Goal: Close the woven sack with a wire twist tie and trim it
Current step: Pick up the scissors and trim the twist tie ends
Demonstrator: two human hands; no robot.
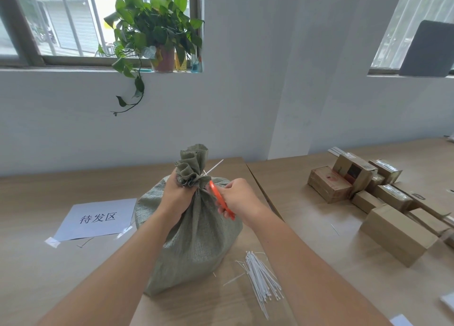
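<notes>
1. Head view: a grey-green woven sack (194,232) stands upright on the wooden counter (49,271), at the middle of my frame, its neck gathered into a ruffled bunch at the top.

2. My left hand (177,198) grips the gathered neck from the left, its fingers (177,176) wrapped tight around the cloth just under the ruffle.

3. A white tie (213,169) cinches the neck; its free tail sticks up and to the right, away from the sack.

4. My right hand (239,199) holds orange-handled scissors (221,200), fingers curled shut around the handles, and the tips reach the neck right beside the base of the tie's tail. I cannot tell from here whether the blades are open or closed on the tail.

5. A loose bundle of spare white ties (261,280) lies on the counter just to the right of the sack's base, with a few single strands scattered beside it.

6. A white paper sign (97,219) printed with dark characters is taped flat to the counter on the left of the sack, close to it.

7. Brown cardboard boxes (368,198) sit in a cluster on the right part of the counter, well apart from the sack.

8. A potted plant (157,31) stands on the windowsill (73,68) behind, one vine trailing down the wall.
</notes>
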